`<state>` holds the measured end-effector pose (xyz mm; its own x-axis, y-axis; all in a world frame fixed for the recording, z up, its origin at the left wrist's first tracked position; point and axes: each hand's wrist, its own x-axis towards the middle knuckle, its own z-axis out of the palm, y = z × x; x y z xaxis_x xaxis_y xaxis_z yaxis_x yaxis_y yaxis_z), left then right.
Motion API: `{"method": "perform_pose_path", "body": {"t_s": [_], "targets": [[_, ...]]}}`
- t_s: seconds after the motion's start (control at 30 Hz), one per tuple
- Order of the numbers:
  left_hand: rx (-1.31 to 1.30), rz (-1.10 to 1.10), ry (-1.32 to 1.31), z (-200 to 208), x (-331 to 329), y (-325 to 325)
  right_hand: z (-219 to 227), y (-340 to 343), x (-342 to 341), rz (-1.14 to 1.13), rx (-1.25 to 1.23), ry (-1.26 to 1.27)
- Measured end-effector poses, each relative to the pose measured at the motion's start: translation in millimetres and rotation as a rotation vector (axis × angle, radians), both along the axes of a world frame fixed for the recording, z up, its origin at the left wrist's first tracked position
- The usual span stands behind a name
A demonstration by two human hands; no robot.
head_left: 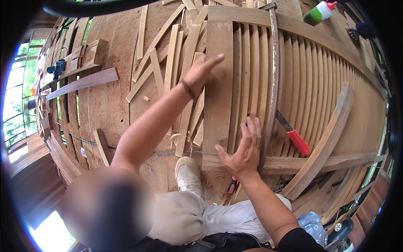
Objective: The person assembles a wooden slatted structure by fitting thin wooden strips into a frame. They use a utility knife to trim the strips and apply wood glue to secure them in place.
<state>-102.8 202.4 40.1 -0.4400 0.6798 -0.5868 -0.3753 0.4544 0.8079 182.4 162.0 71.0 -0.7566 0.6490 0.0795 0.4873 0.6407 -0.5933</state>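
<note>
A wooden louvered panel (219, 92) with rows of slats lies in front of me. My left hand (200, 75) is at the outer edge of its left frame board, thumb stretched out over the wood; the lower fingers are partly hidden. Above the near left corner, my right hand (244, 152) is open, fingers spread over the slats and frame, holding nothing. A long rusty metal bar clamp (273, 67) runs across the panel just right of that hand. Beyond the bar, a red-handled tool with a dark flat blade (298, 142) rests on the slats.
A curved wooden board (325, 140) lies across the panel's near right edge. Loose wood strips (168, 63) are heaped at the left. Also around are a green glue bottle (319, 13), a screwdriver (232, 185), a water bottle (312, 227) and a tapered plank (86, 83).
</note>
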Motion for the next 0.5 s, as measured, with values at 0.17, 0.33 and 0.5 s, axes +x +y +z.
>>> {"method": "perform_pose_path", "body": {"t_s": [0.17,0.33,0.5], "targets": [[0.010,-0.003,-0.008,20,3,18,7,-3,-5,0.053,-0.041,-0.144],[0.090,0.022,0.080,3,5,23,8,-1,-8,0.077,-0.025,-0.174],[0.007,-0.114,0.120,-6,-11,22,12,-3,-7,0.090,-0.006,-0.228]]}}
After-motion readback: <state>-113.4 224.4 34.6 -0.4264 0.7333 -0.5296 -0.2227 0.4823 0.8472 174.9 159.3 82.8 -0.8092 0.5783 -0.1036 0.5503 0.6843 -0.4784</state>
